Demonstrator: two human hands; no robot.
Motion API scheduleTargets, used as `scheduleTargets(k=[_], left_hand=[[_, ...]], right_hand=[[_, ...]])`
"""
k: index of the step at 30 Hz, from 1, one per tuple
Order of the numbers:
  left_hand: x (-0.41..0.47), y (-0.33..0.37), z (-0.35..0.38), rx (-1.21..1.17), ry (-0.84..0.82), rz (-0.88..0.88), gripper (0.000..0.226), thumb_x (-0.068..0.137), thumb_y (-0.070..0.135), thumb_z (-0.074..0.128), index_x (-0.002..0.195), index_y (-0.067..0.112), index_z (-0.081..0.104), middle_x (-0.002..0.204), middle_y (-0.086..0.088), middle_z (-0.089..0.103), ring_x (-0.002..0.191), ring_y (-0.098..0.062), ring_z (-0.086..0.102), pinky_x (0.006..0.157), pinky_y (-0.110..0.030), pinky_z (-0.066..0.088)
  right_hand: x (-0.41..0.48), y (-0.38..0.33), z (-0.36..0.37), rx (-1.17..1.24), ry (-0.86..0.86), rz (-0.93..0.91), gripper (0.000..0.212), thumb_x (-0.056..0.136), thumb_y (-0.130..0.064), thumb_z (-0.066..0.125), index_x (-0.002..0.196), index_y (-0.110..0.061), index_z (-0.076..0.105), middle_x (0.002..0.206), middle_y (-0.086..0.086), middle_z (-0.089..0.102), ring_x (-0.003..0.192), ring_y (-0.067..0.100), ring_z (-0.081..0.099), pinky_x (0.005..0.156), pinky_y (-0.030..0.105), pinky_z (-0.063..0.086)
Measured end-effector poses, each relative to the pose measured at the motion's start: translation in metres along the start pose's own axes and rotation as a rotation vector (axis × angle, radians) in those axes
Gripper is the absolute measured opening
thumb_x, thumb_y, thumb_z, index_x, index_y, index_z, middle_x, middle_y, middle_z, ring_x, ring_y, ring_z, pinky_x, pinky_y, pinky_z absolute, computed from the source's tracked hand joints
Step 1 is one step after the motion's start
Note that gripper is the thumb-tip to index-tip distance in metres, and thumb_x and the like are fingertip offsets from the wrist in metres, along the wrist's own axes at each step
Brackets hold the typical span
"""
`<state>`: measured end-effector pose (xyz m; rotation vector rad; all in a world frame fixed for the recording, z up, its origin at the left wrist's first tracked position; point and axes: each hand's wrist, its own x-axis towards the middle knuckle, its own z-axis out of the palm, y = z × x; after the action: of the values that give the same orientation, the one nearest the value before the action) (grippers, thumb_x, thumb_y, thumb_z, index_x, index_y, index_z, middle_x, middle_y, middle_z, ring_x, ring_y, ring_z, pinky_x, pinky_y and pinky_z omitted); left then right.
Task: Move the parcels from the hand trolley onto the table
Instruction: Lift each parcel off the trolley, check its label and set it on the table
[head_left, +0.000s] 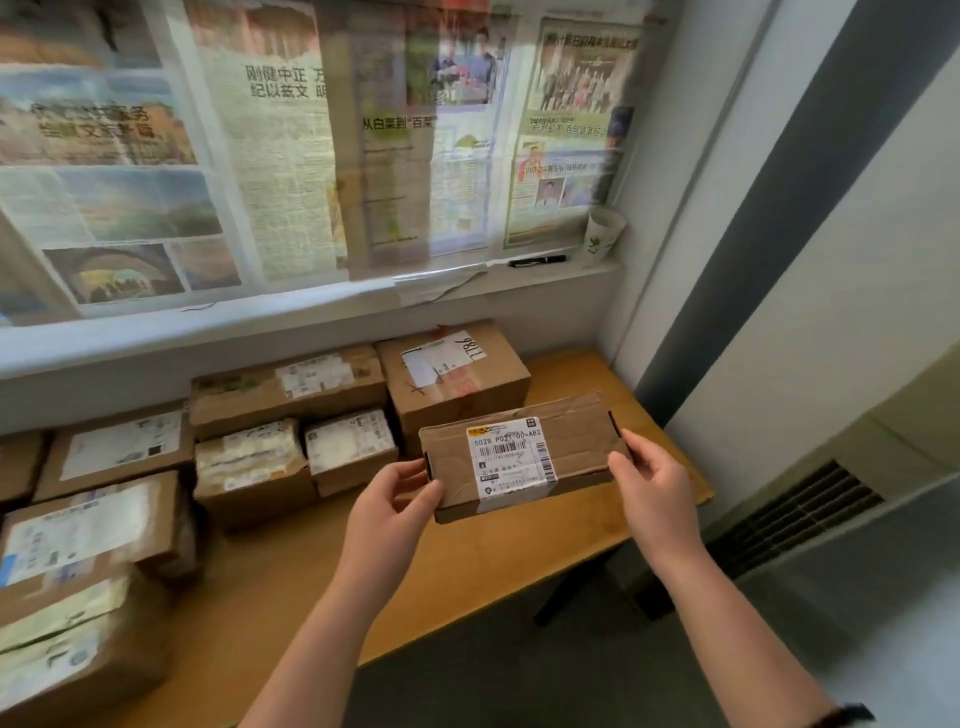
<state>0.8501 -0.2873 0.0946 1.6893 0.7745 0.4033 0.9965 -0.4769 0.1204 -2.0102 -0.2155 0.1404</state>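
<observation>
We've got the flat brown cardboard parcel (519, 460) pinched at both short ends, left hand (395, 499) and right hand (654, 493) curled round it, and it looks light and stiff.

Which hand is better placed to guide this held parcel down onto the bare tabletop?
Probably the right hand: it grips the parcel's end over bare table, while the left hand grips the end beside a small box. Both hold it.

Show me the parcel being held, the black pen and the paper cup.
held parcel (519, 457), head view, on its white shipping label.
black pen (537, 260), head view, middle of its barrel.
paper cup (605, 234), head view, on its side wall.
</observation>
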Motion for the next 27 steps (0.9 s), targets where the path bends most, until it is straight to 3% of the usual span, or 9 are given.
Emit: scheduleTargets(k=[5,9,12,14,21,27], left_hand=[[0.059,0.017,0.027,0.09,-0.04,0.027,0.01,0.09,0.028,0.06,0.092,0.038,0.055,0.092,0.012,0.065,0.089,-0.004,0.061,0.065,-0.014,0.045],[0.131,0.038,0.047,0.134,-0.095,0.083,0.006,0.09,0.032,0.059,0.09,0.037,0.057,0.09,0.014,0.064,0.081,0.003,0.06,0.058,-0.009,0.045],[0.188,0.056,0.072,0.138,-0.172,0.128,0.004,0.089,0.033,0.058,0.088,0.031,0.061,0.085,0.01,0.067,0.078,-0.005,0.064,0.064,-0.016,0.05],[0.225,0.067,0.093,0.161,-0.191,0.145,0.005,0.09,0.034,0.058,0.086,0.031,0.06,0.083,0.009,0.066,0.078,-0.008,0.063,0.07,-0.025,0.052],[0.291,0.072,0.146,0.145,-0.211,0.126,0.004,0.089,0.034,0.059,0.085,0.032,0.059,0.084,0.009,0.065,0.079,-0.006,0.062,0.068,-0.023,0.05],[0.298,0.059,0.141,0.111,-0.096,0.031,0.004,0.09,0.032,0.059,0.086,0.03,0.06,0.085,0.008,0.066,0.08,-0.009,0.063,0.069,-0.026,0.051]], right_hand=[[0.07,0.006,0.003,0.071,0.009,0.051,0.038,0.096,-0.027,0.049,0.134,-0.023,0.047,0.122,-0.004,0.056,0.103,0.009,0.052,0.064,0.012,0.044],[0.123,0.005,0.006,0.08,0.072,0.094,0.039,0.096,-0.027,0.048,0.135,-0.024,0.046,0.125,0.0,0.056,0.112,0.018,0.054,0.07,0.02,0.047],[0.16,-0.002,-0.001,0.061,0.139,0.09,0.041,0.094,-0.026,0.05,0.135,-0.027,0.045,0.127,0.0,0.055,0.116,0.02,0.052,0.085,0.038,0.053],[0.19,-0.008,-0.006,0.031,0.161,0.091,0.046,0.093,-0.025,0.052,0.138,-0.027,0.042,0.133,0.001,0.052,0.121,0.02,0.049,0.098,0.047,0.046],[0.258,0.0,-0.004,-0.005,0.18,0.149,0.048,0.093,-0.027,0.052,0.139,-0.028,0.038,0.137,0.001,0.048,0.126,0.021,0.045,0.101,0.049,0.043],[0.29,0.013,0.014,-0.027,0.018,0.161,0.042,0.094,-0.026,0.052,0.135,-0.026,0.044,0.129,0.001,0.054,0.117,0.019,0.051,0.092,0.043,0.05]])
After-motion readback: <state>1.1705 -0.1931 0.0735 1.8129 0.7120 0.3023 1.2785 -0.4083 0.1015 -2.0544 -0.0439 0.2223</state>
